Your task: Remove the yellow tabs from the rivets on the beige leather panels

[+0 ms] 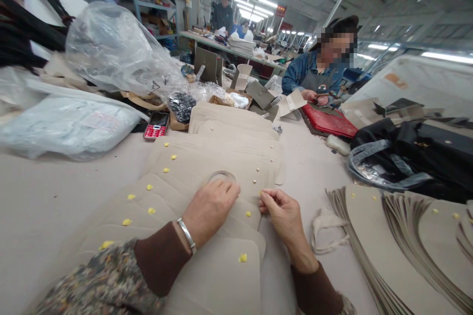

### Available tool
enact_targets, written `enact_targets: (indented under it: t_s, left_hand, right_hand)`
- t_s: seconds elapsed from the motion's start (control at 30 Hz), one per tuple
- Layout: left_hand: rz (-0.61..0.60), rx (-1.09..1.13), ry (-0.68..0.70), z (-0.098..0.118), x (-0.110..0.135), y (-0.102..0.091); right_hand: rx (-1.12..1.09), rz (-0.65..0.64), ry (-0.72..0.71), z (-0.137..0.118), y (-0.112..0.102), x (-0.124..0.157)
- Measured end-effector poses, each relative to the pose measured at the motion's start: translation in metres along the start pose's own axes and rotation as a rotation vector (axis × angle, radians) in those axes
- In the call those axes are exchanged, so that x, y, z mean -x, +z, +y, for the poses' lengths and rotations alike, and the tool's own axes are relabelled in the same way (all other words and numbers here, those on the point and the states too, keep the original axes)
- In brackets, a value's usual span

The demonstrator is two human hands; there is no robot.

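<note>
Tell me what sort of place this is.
Probably a bag-making workshop: overlapping beige panels, what look like black bags with plastic on them, and an aproned co-worker working nearby.

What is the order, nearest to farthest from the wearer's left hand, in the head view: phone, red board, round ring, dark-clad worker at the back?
From the left hand:
1. Round ring, just beyond its fingers.
2. Phone, farther ahead, left.
3. Red board, farther still, right.
4. Dark-clad worker, far in the background.
</note>
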State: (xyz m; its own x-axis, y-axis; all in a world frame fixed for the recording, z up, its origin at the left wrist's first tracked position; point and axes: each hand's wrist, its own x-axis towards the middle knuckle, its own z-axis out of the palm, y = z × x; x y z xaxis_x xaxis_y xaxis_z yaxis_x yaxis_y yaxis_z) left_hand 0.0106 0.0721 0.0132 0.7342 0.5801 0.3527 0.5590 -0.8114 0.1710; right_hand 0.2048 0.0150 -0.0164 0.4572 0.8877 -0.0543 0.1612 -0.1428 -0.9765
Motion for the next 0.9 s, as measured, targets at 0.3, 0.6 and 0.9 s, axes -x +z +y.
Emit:
enact_targets:
  t_s: [0.3, 0.6, 0.9]
  left_hand:
    - [-0.318, -0.013, -0.025, -0.007, -0.002, -0.005]
    - [-0.339, 0.05, -0.043, -0.009, 0.003, -0.005]
    - [-0.305, 0.057, -0.031, -0.01, 0.006, -0.001]
  right_hand:
    - [-0.055, -0.075, 0.049, 0.003, -0.003, -0.004]
    - [0.151, -0.284, 0.192, -0.006, -0.007, 0.014]
    - [0.619, -0.236, -0.141, -0.011, 0.006, 0.016]
